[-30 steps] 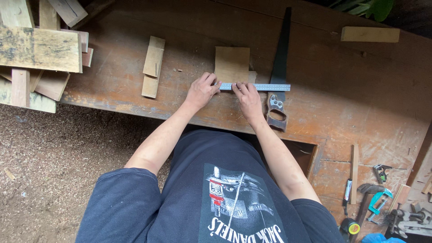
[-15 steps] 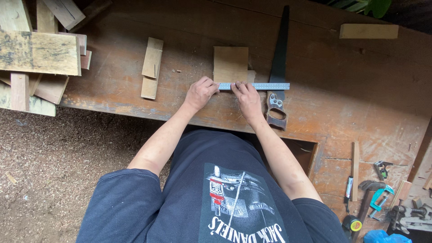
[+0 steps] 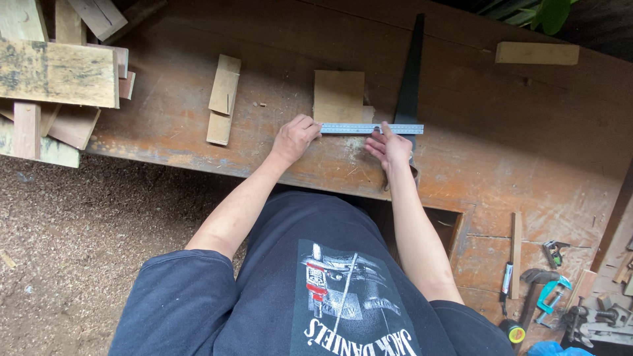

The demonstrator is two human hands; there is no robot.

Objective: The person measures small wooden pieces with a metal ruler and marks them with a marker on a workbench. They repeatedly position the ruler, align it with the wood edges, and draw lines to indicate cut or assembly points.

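A metal ruler (image 3: 395,128) lies crosswise on the worn wooden workbench (image 3: 494,151), along the near edge of a small square wood board (image 3: 338,94). My left hand (image 3: 295,137) grips the ruler's left end at the board's near left corner. My right hand (image 3: 389,148) presses its fingertips on the ruler's middle from the near side. A black hand saw (image 3: 409,76) lies lengthwise just right of the board, passing under the ruler. Its handle is mostly hidden behind my right hand.
Two narrow wood offcuts (image 3: 223,99) lie left of the board. Stacked planks (image 3: 59,72) overhang the bench's left end. A wood block (image 3: 537,53) sits at the far right. Clamps, a hammer and other tools (image 3: 547,290) lie on a lower shelf at right. Sawdust covers the ground (image 3: 66,231).
My right hand has slid a little to the right along the ruler. The ruler, the board and my left hand stay where they were.
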